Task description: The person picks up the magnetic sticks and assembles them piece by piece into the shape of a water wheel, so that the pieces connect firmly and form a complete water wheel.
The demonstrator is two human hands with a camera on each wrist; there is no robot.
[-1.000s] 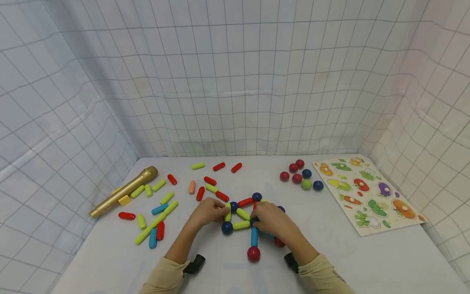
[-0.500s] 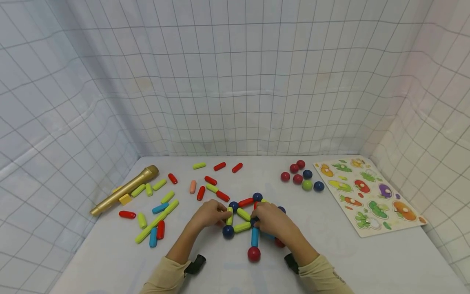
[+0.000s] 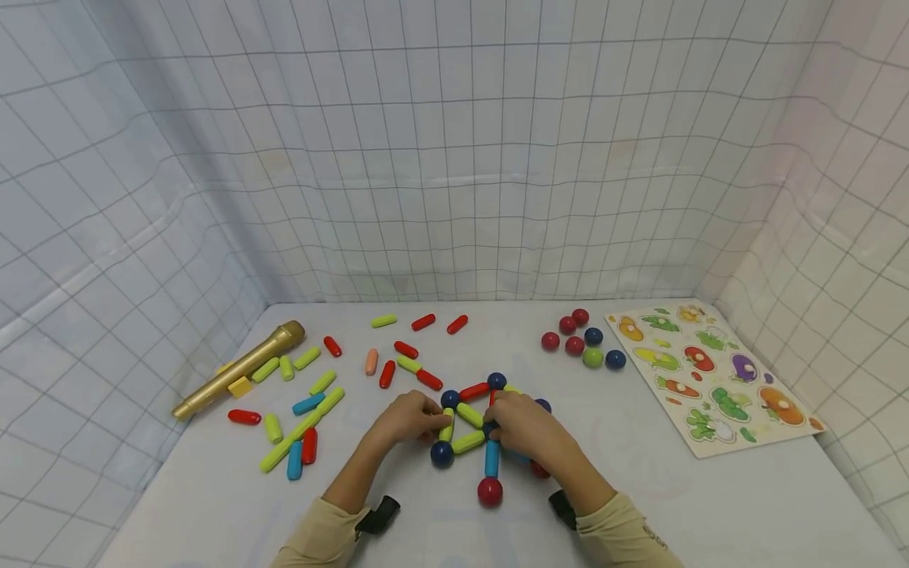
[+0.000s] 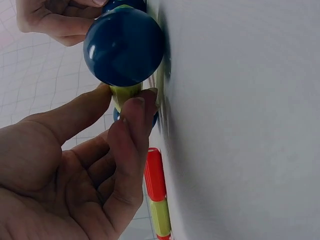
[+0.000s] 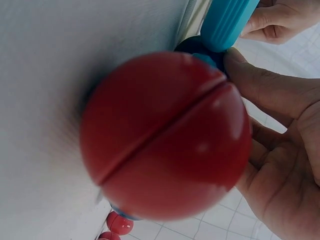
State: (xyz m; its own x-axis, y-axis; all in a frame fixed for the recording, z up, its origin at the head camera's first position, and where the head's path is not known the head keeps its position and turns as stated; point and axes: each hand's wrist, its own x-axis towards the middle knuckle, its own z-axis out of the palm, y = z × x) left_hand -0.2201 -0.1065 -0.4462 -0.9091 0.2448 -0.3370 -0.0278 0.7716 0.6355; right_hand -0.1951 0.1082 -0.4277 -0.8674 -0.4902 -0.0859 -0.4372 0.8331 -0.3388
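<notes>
A flat frame of rods and balls (image 3: 472, 418) lies between the hands: yellow-green, red and blue rods joined by dark blue balls, with a red ball (image 3: 490, 491) at its near end. The left hand (image 3: 406, 416) pinches a yellow-green rod (image 4: 125, 92). The right hand (image 3: 521, 426) curls round a dark joint ball. Both rest on a white table (image 3: 710, 505), walled by white gridded cloth (image 3: 454, 158).

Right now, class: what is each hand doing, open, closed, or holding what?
Left hand: pinches a yellow-green rod below the blue ball.
Right hand: fingers curled at a dark ball joint; grip unclear.
</notes>
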